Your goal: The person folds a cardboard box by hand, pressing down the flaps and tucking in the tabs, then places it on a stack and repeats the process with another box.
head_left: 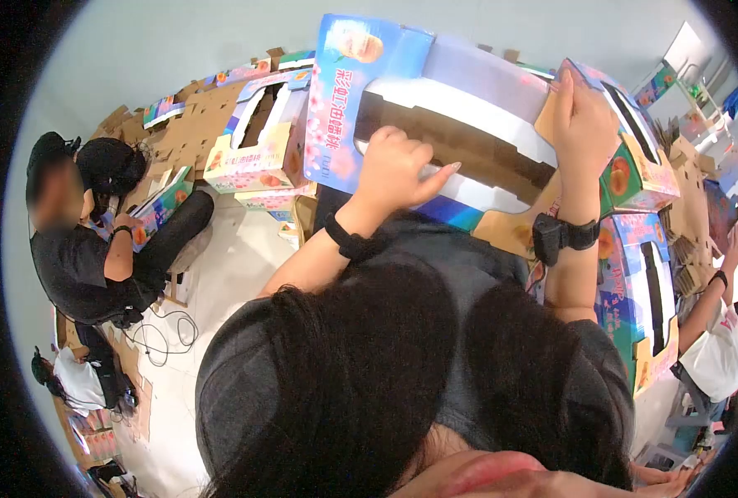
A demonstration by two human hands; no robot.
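In front of me is a cardboard fruit box (333, 124) with a blue printed end panel, pink blossoms and a peach picture. Its top has a wide white-edged opening onto the brown inside. My left hand (396, 166) is at the opening's near left edge, fingers curled over the cardboard and thumb sticking out to the right. At the right end, my right hand (582, 124) is closed round the yellow end panel, with the thumb pointing up. Its fingertips behind the panel are partly hidden. Both wrists wear black bands.
Similar assembled boxes stand at the left (257, 133) and to the right (638, 282). Flat brown cardboard (194, 112) lies behind on the left. A co-worker in black (78, 266) sits left with a box; another in white (717, 357) is at the right. A cable (165, 336) lies on the floor.
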